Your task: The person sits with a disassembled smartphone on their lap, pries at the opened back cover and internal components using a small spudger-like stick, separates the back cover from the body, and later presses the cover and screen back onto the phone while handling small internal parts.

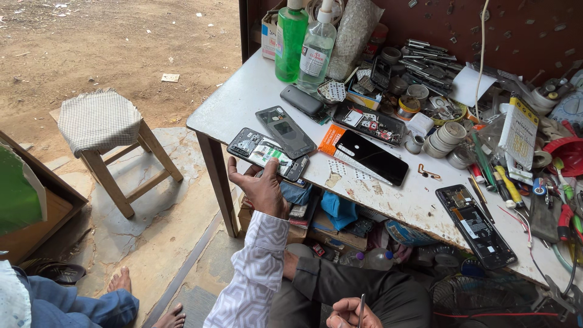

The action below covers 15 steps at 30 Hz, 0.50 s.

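At the near-left edge of the white worktable point(243, 103), the left hand point(260, 185) grips an opened smartphone point(267, 153), thumb on its near-left end and fingers curled under the lower edge. The phone lies flat at the table's rim, back cover off, exposing dark circuitry and a pale battery with a green label.

Just beyond the fingers lies a second phone body point(285, 130), grey and glossy, angled across the first. Further out rests a dark phone point(302, 101) with rounded corners. To the right of the hand, a glossy black panel point(371, 158) sits partly on an orange card, and beyond it a black tray-like phone frame point(369, 123) holds small loose parts.

Low in view, the right hand point(352, 313) pinches a thin metal tool point(361, 307) between closed fingertips, held upright over the lap, well apart from the table.

Far right of that hand, another opened phone point(477, 226) lies at the table edge, black, with a battery showing.

At the table's far side stand a green liquid bottle point(290, 39) and a clear pump bottle point(317, 48), both plastic. Small round tins and rolls of tape crowd the far right.

Left of the table, on bare dirt and stone, stands a wooden stool point(112, 146) with a checked cloth cushion. Another person's bare feet point(146, 297) show at the lower left.
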Motion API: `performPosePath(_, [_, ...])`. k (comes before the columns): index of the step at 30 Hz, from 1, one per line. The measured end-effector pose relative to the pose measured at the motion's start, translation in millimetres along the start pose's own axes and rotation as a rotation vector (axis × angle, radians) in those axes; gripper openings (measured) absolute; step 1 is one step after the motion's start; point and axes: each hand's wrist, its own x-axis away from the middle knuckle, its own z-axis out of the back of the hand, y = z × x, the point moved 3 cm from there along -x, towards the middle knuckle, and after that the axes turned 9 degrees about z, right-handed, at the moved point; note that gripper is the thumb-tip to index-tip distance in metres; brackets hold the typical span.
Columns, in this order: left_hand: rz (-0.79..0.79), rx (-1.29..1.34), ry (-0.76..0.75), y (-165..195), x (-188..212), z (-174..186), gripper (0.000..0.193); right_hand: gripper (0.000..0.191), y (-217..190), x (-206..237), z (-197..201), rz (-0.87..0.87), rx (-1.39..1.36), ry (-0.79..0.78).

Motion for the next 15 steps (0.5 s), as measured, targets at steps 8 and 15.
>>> performPosePath(8, [-0.124, -0.02, -0.044, 1.9, -3.9, -3.5, 0.085, 0.031, 7.2, -1.4, 6.1, -0.038, 0.006, -0.003])
performPosePath(15, [-0.195, -0.093, -0.003, 3.2, -0.4, -2.5, 0.083, 0.031, 13.0, -1.9, 12.6, -0.119, 0.005, 0.009])
